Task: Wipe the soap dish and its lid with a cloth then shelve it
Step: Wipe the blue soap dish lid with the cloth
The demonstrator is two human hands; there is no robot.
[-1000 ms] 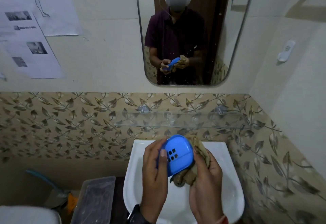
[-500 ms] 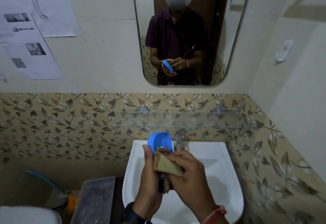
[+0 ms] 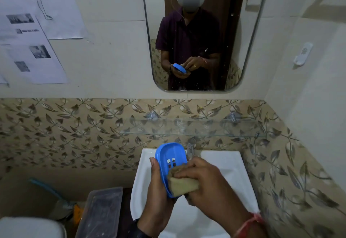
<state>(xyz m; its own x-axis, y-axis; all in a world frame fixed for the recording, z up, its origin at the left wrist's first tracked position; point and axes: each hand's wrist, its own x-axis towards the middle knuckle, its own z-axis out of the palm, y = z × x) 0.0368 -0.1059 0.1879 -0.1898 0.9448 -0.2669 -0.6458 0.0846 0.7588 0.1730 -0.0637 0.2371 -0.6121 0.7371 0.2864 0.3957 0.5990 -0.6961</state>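
A blue plastic soap dish part [image 3: 171, 158] with small drain slots faces me, its hollow side up, held over the white sink [image 3: 232, 164]. My left hand [image 3: 157, 187] grips its left edge from below. My right hand [image 3: 206, 179] presses a folded tan cloth [image 3: 182, 185] into the dish's lower half. A glass shelf [image 3: 191, 128] runs along the leaf-patterned tiles just above the sink. I cannot tell whether this blue piece is the dish or its lid; no second blue piece shows.
A chrome tap [image 3: 191, 148] stands behind the dish. A clear plastic box [image 3: 101, 213] sits left of the sink. The mirror [image 3: 196, 37] above reflects a person holding the dish. Papers [image 3: 31, 46] hang on the left wall.
The dish has turned from edge-on to hollow side facing me. My right hand has slid the cloth down from the dish's middle to its lower half.
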